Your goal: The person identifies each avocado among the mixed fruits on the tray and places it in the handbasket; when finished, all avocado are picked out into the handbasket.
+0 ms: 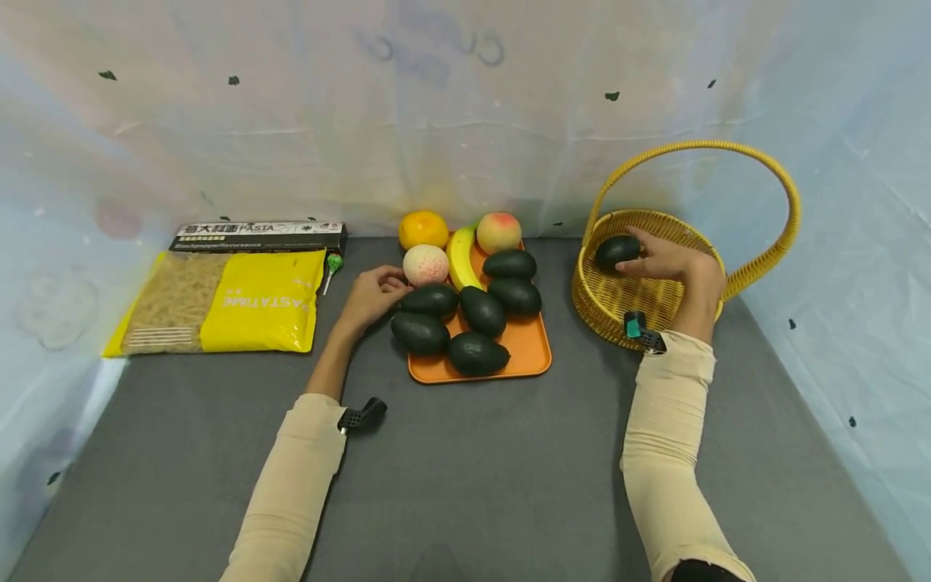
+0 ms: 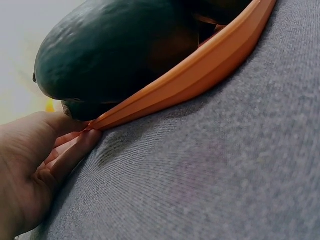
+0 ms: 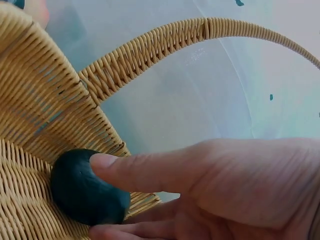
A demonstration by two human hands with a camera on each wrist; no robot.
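Note:
My right hand (image 1: 672,260) reaches into the yellow wicker basket (image 1: 592,303) and holds a dark green avocado (image 1: 617,253) against its inner left side. The right wrist view shows the thumb on top of this avocado (image 3: 82,187) and fingers beneath it. At the left edge of the orange tray (image 1: 534,352), my left hand (image 1: 371,299) pinches the rim, as the left wrist view shows at the tray's corner (image 2: 150,102). On the tray lie several avocados (image 1: 478,354), a banana (image 1: 463,259), two peaches, one pale (image 1: 425,265) and one redder (image 1: 499,232), and an orange (image 1: 423,229).
To the left lies a yellow bag of pasta (image 1: 265,303), with a black pasta box (image 1: 258,237) behind it. A green-topped lollipop (image 1: 333,265) is beside the bag. The basket's tall handle (image 1: 789,202) arches over the right side. A pale curtain (image 1: 465,121) hangs behind the grey table (image 1: 473,469).

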